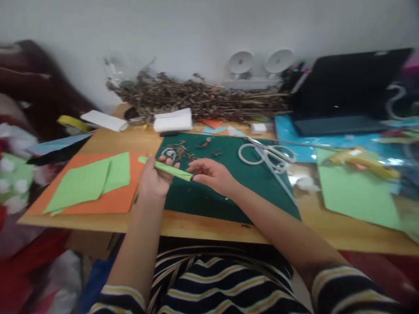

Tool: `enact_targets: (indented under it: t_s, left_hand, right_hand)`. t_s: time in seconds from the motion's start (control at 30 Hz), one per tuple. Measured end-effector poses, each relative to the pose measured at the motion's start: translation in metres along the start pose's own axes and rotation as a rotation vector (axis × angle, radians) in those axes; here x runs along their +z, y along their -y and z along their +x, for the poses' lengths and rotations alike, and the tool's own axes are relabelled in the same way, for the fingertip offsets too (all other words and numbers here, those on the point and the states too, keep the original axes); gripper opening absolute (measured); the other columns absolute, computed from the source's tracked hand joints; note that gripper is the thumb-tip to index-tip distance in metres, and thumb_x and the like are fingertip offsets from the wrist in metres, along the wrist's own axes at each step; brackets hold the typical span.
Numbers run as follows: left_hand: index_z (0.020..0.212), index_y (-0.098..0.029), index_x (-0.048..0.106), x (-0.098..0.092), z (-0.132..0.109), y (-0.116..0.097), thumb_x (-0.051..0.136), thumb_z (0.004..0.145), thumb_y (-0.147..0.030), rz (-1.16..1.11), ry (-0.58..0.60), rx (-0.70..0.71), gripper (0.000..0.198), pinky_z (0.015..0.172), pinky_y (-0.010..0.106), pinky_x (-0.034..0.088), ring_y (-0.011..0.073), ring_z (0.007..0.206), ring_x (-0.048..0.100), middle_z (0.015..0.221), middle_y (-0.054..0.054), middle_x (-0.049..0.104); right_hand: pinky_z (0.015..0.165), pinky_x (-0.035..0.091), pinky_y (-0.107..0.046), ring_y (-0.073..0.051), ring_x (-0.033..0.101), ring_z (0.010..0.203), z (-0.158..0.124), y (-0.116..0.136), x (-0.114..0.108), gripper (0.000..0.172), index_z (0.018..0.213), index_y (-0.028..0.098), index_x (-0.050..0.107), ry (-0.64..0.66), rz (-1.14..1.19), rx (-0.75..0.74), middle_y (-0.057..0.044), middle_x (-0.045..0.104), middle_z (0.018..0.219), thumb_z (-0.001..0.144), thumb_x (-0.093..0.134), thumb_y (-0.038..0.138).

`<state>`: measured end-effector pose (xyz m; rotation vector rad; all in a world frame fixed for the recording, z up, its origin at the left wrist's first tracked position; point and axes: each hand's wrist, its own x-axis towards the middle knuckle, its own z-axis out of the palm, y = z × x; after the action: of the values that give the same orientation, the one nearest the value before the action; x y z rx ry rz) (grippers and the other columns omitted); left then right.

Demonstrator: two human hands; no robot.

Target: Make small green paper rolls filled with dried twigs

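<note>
A narrow light-green paper strip runs between my two hands above the dark green cutting mat. My left hand is closed round the strip near its left end. My right hand pinches the strip's right end with thumb and fingertips. Both hands hover just over the mat's near left part. White-handled scissors lie on the mat to the right of my right hand, apart from it.
Folded green paper lies on an orange sheet at left. A green sheet and a yellow glue gun are at right. Dried twigs, a white roll and a laptop line the back.
</note>
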<state>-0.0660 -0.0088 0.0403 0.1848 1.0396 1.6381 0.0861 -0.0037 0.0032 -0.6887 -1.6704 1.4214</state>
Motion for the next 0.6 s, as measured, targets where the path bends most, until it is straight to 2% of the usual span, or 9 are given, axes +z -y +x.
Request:
enact_targets:
  t_s: [0.1, 0.17, 0.33, 0.47, 0.6]
  left_hand:
    - [0.062, -0.014, 0.041, 0.021, 0.005, 0.008, 0.028, 0.086, -0.027, 0.094, 0.115, -0.087, 0.03, 0.049, 0.023, 0.047, 0.0048, 0.034, 0.043, 0.046, -0.006, 0.044]
    - [0.063, -0.015, 0.04, 0.036, 0.005, 0.013, 0.027, 0.086, -0.026, 0.117, 0.178, -0.089, 0.028, 0.045, 0.021, 0.045, 0.0044, 0.032, 0.04, 0.046, -0.006, 0.043]
    - [0.064, -0.017, 0.037, 0.067, 0.0, 0.026, 0.032, 0.084, -0.023, 0.11, 0.258, -0.096, 0.022, 0.043, 0.02, 0.042, 0.0051, 0.031, 0.039, 0.046, -0.007, 0.04]
    - [0.062, -0.018, 0.033, 0.083, -0.006, 0.032, 0.031, 0.084, -0.021, 0.086, 0.303, -0.122, 0.023, 0.037, 0.016, 0.035, 0.0038, 0.029, 0.034, 0.043, -0.008, 0.035]
    - [0.059, -0.018, 0.031, 0.091, -0.011, 0.037, 0.031, 0.084, -0.02, 0.062, 0.311, -0.146, 0.025, 0.032, 0.015, 0.028, 0.0029, 0.027, 0.028, 0.041, -0.008, 0.032]
  right_hand:
    - [0.064, 0.046, -0.022, -0.008, 0.055, 0.065, 0.0, 0.012, -0.019, 0.027, 0.09, 0.018, 0.057, 0.066, -0.23, -0.076, -0.001, 0.062, 0.084, 0.065, 0.062, 0.027]
    - [0.063, 0.045, -0.021, -0.008, 0.055, 0.064, -0.003, 0.018, -0.03, 0.027, 0.091, 0.018, 0.058, 0.086, -0.367, -0.126, 0.0, 0.063, 0.083, 0.066, 0.063, 0.027]
    - [0.066, 0.045, -0.02, -0.009, 0.057, 0.067, -0.013, 0.025, -0.051, 0.035, 0.098, 0.018, 0.058, 0.05, -0.571, -0.281, 0.0, 0.064, 0.082, 0.067, 0.063, 0.031]
    - [0.063, 0.044, -0.02, -0.009, 0.057, 0.066, -0.018, 0.026, -0.061, 0.032, 0.098, 0.02, 0.059, 0.027, -0.673, -0.376, 0.0, 0.065, 0.079, 0.073, 0.055, 0.038]
    - [0.065, 0.044, -0.02, -0.01, 0.058, 0.071, -0.022, 0.024, -0.064, 0.033, 0.1, 0.017, 0.058, 0.001, -0.752, -0.478, -0.002, 0.065, 0.078, 0.078, 0.048, 0.039]
